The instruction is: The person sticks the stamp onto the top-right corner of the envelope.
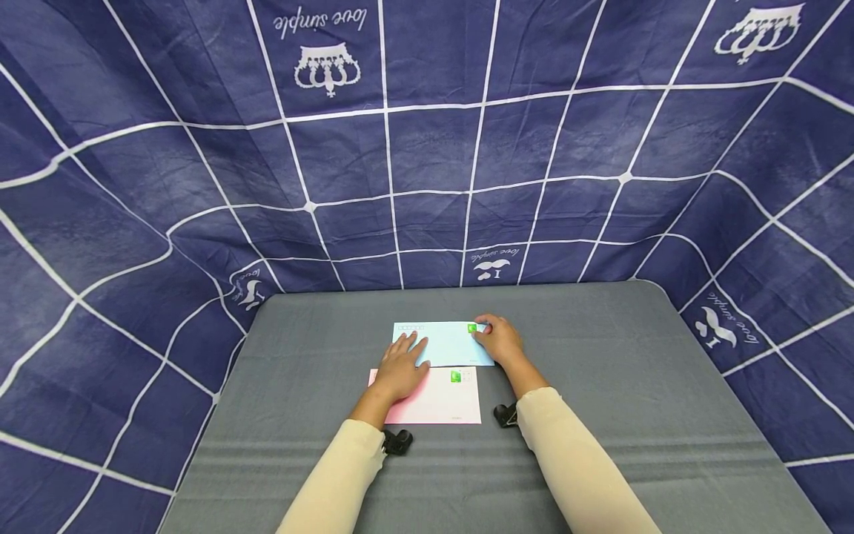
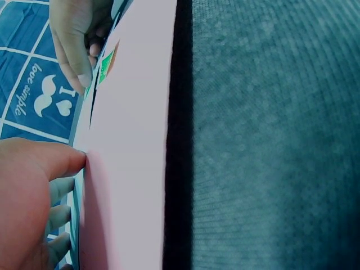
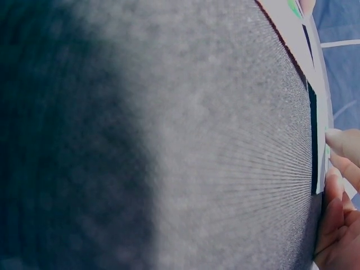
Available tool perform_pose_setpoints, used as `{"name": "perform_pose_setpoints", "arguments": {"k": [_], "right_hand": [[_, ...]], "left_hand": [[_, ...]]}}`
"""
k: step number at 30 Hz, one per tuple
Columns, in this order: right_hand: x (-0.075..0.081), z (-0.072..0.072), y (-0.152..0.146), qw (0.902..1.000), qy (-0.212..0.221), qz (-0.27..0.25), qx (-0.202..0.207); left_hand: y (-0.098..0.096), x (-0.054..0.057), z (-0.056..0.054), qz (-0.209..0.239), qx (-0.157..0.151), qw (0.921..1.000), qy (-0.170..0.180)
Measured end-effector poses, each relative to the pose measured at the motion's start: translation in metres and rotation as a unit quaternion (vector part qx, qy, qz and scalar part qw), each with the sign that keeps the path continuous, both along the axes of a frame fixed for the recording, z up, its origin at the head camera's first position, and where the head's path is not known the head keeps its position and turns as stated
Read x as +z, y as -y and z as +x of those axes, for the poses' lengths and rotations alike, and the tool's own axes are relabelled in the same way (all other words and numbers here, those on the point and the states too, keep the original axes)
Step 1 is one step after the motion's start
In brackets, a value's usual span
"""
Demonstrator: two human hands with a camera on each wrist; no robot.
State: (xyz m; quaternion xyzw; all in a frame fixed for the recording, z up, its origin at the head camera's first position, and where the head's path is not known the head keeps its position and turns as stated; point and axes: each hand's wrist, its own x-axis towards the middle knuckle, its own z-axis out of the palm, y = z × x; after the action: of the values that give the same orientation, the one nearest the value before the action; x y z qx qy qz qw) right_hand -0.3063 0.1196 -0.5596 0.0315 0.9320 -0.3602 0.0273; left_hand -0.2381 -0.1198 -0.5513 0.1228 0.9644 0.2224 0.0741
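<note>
A pale blue envelope (image 1: pixel 443 345) lies with its long side across the grey surface. A green stamp (image 1: pixel 471 328) sits near its top right corner. My right hand (image 1: pixel 502 343) pinches at this stamp with thumb and forefinger, the other fingers bent by the envelope's right end. Nearer me is a pink envelope (image 1: pixel 434 404), with its own green stamp (image 1: pixel 456 377) at the upper right. My left hand (image 1: pixel 400 371) rests across both envelopes, fingers spread over the blue one's left part. The left thumb (image 2: pixel 70 160) reaches the pink envelope's far edge in the left wrist view.
The grey table (image 1: pixel 600 386) extends around the envelopes. Blue cloth (image 1: pixel 427 163) with white grid lines hangs behind and along both sides. Small black devices (image 1: pixel 398 442) are worn at both wrists.
</note>
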Motion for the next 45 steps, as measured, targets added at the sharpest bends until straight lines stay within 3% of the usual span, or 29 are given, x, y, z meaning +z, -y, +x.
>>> {"name": "perform_pose_setpoints", "arguments": {"k": [15, 21, 29, 39, 45], "right_hand": [[0.003, 0.004, -0.005, 0.9993, -0.016, -0.034, 0.001], [0.001, 0.006, -0.007, 0.9960, -0.022, -0.086, -0.009], [0.001, 0.007, -0.010, 0.9874, -0.022, -0.154, -0.032], [-0.001, 0.008, -0.013, 0.9734, -0.014, -0.226, -0.033], [-0.005, 0.007, -0.016, 0.9626, -0.018, -0.267, -0.040]], "left_hand": [[0.001, -0.003, 0.000, -0.009, -0.003, 0.9999, -0.003], [0.001, 0.000, 0.001, -0.007, 0.002, 1.0000, -0.001], [-0.001, 0.000, 0.001, -0.008, 0.003, 1.0000, -0.004], [-0.003, -0.002, -0.002, -0.004, 0.023, 0.9996, -0.016], [-0.007, -0.007, -0.005, 0.031, 0.062, 0.9969, -0.037]]}}
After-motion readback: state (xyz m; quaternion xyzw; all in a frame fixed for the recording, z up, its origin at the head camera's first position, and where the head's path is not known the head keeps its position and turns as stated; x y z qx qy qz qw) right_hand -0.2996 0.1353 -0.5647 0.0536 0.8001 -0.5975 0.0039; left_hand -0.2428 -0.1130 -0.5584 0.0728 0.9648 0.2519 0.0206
